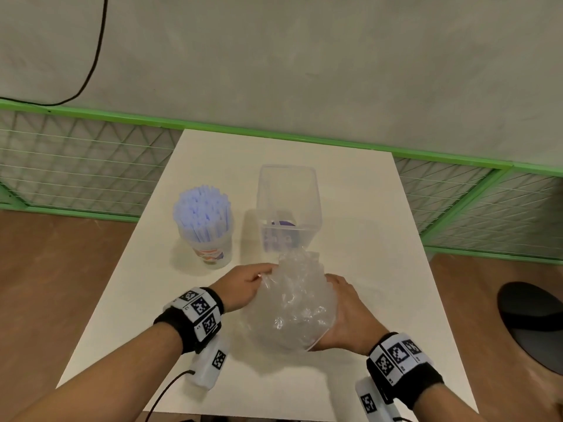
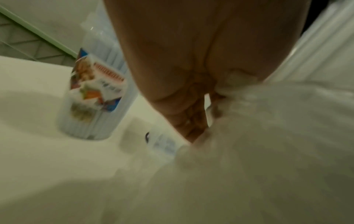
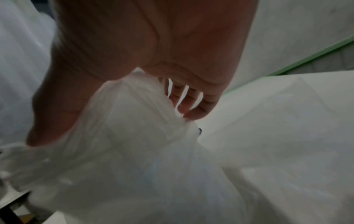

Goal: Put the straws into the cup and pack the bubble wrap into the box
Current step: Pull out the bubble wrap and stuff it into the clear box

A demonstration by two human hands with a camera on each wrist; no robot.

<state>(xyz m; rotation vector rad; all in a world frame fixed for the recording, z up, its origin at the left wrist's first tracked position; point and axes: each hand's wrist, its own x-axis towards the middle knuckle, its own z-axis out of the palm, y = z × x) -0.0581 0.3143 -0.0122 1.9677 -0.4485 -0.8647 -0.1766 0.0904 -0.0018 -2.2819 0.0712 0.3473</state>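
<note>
A crumpled bundle of clear bubble wrap (image 1: 292,303) is held over the near middle of the white table (image 1: 365,208). My left hand (image 1: 243,286) grips its left edge, and my right hand (image 1: 344,318) cups its right side from beneath with curled fingers. The wrap fills the lower part of the left wrist view (image 2: 258,144) and the right wrist view (image 3: 134,144). Just beyond it stands the tall clear plastic box (image 1: 288,205), open at the top. A clear cup (image 1: 210,248) packed with pale blue straws (image 1: 202,211) stands left of the box.
A green-framed wire fence (image 1: 76,166) runs behind and beside the table. A black cable (image 1: 97,50) hangs on the wall at left. A dark round seat (image 1: 533,324) sits on the brown floor at right.
</note>
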